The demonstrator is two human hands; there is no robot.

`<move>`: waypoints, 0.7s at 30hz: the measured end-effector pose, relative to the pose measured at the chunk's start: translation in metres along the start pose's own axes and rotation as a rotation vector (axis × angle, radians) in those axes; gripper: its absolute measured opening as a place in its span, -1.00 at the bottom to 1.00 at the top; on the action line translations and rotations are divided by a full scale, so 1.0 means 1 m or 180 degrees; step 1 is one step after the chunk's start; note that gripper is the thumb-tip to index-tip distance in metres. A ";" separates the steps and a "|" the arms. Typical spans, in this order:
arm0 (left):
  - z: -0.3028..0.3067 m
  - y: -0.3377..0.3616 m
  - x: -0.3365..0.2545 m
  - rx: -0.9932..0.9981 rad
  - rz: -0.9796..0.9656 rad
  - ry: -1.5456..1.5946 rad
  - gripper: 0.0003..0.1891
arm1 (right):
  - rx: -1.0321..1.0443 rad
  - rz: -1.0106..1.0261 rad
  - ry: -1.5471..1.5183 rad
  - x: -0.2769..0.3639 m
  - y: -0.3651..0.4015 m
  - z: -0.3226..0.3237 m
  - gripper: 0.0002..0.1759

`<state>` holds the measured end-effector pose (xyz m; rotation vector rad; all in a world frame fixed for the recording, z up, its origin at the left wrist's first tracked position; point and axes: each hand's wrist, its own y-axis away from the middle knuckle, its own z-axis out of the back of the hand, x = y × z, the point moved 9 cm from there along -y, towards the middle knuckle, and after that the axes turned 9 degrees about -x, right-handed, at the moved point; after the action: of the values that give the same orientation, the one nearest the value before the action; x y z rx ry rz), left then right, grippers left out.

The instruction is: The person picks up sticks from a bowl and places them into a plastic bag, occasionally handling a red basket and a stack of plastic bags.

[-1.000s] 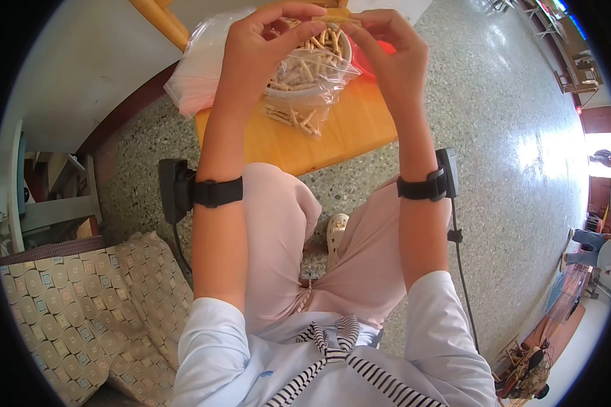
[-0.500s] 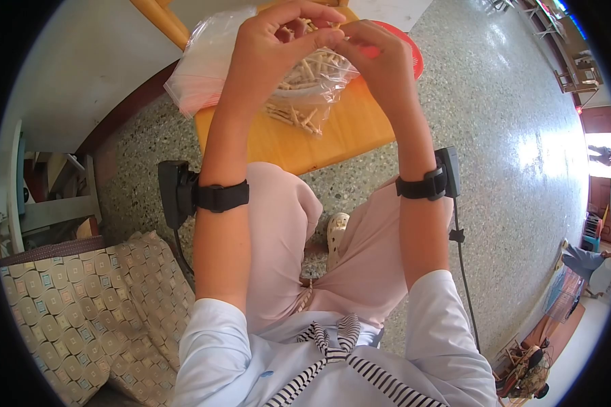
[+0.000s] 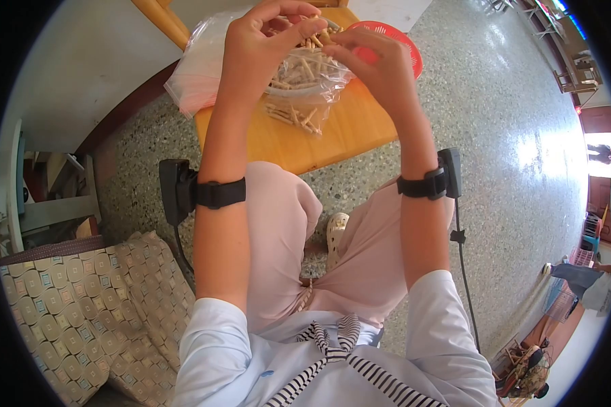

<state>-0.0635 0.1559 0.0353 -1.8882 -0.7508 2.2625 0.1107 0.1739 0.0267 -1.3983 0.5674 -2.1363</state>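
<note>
My left hand (image 3: 261,30) is above a bowl (image 3: 299,88) of pale, thin stick-like pieces (image 3: 305,68), its thumb and fingers curled together. Facing it from the right, my right hand (image 3: 380,57) has its fingertips pinched beside the pieces. Whatever either hand grips is too small to make out. Clear plastic (image 3: 329,88) partly covers the bowl, and more pieces (image 3: 295,117) lie in a clear bag at its near side. Clear bags with pink edges (image 3: 197,81) lie to the left, and a red basket (image 3: 414,57) is behind my right hand.
Everything rests on a wooden chair seat (image 3: 305,152) in front of my knees. A patterned cloth (image 3: 81,312) is at the lower left. Speckled floor (image 3: 489,136) extends to the right, where another person (image 3: 577,275) is near the far edge.
My hands have moved apart from each other, the left one shifting left and the right one slightly down. The other person at the right has changed position.
</note>
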 end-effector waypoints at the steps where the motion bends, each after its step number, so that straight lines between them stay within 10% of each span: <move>1: 0.000 0.000 0.004 -0.0042 0.0147 0.0197 -0.79 | 0.0123 -0.0133 0.0040 -0.003 0.001 0.000 -0.61; 21: -0.037 0.006 0.018 0.0702 -0.0888 -0.1259 -0.74 | 0.0925 -0.0426 0.0899 -0.033 0.015 -0.012 -0.57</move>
<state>-0.0316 0.1690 0.0123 -1.1750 -0.7165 2.4376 0.1131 0.1838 -0.0104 -1.0103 0.2539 -2.4289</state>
